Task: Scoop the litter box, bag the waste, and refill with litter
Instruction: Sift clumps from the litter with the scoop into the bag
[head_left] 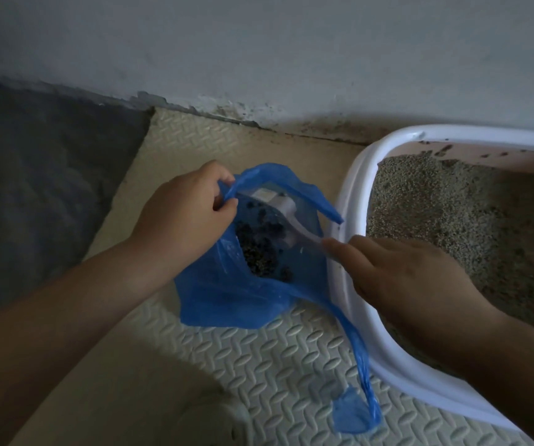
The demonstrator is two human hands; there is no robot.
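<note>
A blue bag (227,300) is seen lying open on the floor mat (275,365), just beside the litter box (352,194). Dark clumps of waste (259,249) are gathered inside it. The bag's far rim is pinched and lifted by the left hand (181,217), whose fingers (219,177) are curled round the plastic. A white scoop (286,209) is set into the bag's mouth, its head tilted down over the clumps. Its handle is gripped by the right hand (400,278), whose fingers are closed round it, and this hand is held over the box's rim. One long handle of the bag is trailed loose across the mat, alongside the box. The box is white-rimmed, and grey-brown litter (452,204) is spread within it, with dark specks stuck to its far inner wall. The mat is pale and embossed with a pattern. A dark grey cloth (49,172) is laid at the left, and a pale wall (259,43), stained along its foot, is seen behind everything.
</note>
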